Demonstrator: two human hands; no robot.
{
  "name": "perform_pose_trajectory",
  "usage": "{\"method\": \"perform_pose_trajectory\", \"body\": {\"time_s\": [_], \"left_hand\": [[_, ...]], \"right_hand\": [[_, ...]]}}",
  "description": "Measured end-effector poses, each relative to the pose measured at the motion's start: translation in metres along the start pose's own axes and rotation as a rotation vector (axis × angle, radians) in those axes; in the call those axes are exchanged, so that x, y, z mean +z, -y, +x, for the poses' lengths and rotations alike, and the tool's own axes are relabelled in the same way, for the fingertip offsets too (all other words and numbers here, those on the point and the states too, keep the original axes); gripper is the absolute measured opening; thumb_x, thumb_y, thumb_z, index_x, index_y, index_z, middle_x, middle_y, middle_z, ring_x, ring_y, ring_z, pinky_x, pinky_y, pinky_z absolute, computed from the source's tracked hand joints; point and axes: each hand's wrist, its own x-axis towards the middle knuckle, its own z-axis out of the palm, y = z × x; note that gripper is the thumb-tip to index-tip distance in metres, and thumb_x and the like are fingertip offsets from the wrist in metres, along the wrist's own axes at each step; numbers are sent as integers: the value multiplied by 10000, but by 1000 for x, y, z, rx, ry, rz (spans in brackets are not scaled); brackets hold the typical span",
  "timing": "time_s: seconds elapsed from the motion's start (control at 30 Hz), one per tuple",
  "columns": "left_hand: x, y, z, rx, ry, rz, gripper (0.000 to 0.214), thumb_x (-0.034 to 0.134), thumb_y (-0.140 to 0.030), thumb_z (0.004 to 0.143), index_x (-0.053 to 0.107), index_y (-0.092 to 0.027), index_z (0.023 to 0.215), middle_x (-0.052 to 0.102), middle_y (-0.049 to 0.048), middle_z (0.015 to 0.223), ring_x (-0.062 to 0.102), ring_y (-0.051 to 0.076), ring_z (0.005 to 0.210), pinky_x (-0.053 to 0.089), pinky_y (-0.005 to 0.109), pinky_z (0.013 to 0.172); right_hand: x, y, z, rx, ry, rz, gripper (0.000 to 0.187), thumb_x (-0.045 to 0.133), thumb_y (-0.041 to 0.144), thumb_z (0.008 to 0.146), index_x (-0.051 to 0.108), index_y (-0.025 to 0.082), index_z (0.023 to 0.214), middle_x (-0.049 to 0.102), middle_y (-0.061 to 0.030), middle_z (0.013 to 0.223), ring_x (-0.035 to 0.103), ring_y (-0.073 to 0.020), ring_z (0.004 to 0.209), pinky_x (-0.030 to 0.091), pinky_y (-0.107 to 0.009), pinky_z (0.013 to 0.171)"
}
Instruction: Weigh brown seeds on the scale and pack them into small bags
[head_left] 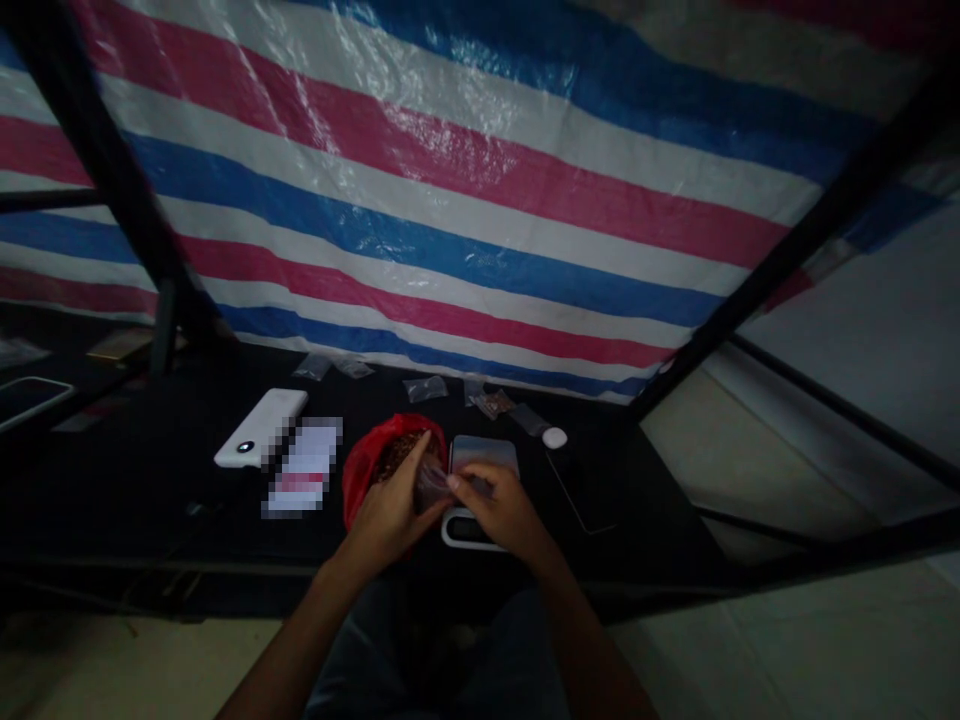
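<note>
Both hands meet over a dark table (135,500). My left hand (390,515) and my right hand (504,510) pinch a small clear plastic pouch (433,478) between them, fingers closed on it. The pouch hangs beside a red plastic bag (367,455) that holds brown bits, and above a small grey scale (480,455). What is inside the pouch is too dim to make out.
A white power bank (261,428) and a blurred white card (304,465) lie left of the red bag. Several small clear pouches (424,388) lie along the back edge, with a white round object (555,437) and a dark phone (581,490) on the right. A striped tarp (480,200) hangs behind.
</note>
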Motion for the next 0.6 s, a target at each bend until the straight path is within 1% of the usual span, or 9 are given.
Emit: {"method": "perform_pose_trajectory", "body": {"time_s": [0.1,0.2,0.23,0.3,0.37,0.43,0.5,0.53,0.6], "left_hand": [[3,2,-10,37,3,-27,871,645,-376,906,163,-214,1614,718,114,1276,747,290,1056,607,377,865],[1,-4,-12,54,-3,-65,891,644,-383,911,131,-230,1623,704,115,1304,728,299,1103,591,404,924],[-1,-6,-13,55,-11,-81,894,644,-384,914,124,-230,1624,675,124,1350,699,302,1165,571,414,973],[-5,-9,-15,66,-48,-101,965,676,-398,895,77,-217,1629,585,149,1460,627,307,1277,524,433,1057],[-10,-10,-20,81,-90,-93,973,682,-414,894,78,-208,1628,486,163,1547,533,309,1379,464,457,1129],[-16,-8,-25,97,-87,-56,798,630,-399,933,228,-215,1597,488,144,1543,498,294,1401,435,466,1156],[-23,-3,-26,113,-34,4,503,535,-326,986,466,-222,1473,590,113,1433,549,271,1330,451,458,1134],[-26,0,-25,120,3,37,403,485,-268,1002,551,-221,1396,632,102,1368,576,260,1282,464,451,1117],[-31,6,-17,122,71,99,384,412,-151,994,632,-214,1302,671,95,1290,603,251,1219,479,441,1091]], "right_hand": [[9,4,-3,19,5,-5,135,653,287,874,759,216,831,774,-34,844,709,-209,804,540,-317,740],[10,9,-2,-15,-15,-50,102,663,224,835,762,223,810,773,-31,842,705,-205,797,535,-319,744],[7,11,0,-31,-38,-68,115,651,206,836,761,224,807,772,-30,846,705,-202,803,533,-319,757],[-1,15,6,-66,-93,-130,123,648,237,850,754,222,791,752,-21,776,683,-189,730,519,-308,700],[-13,17,15,-99,-172,-184,131,647,273,860,756,214,819,748,-25,776,664,-184,704,500,-298,658],[-26,17,27,-123,-246,-220,156,643,301,865,754,204,815,730,-21,726,641,-178,655,475,-285,605],[-39,14,42,-170,-345,-275,181,645,328,871,761,193,842,739,-34,772,645,-184,681,485,-297,637],[-43,11,50,-205,-396,-310,191,646,335,871,766,187,850,739,-42,786,646,-187,692,491,-306,655],[-50,2,68,-270,-501,-390,214,640,345,881,771,179,846,730,-55,797,640,-191,698,494,-322,681]]}}
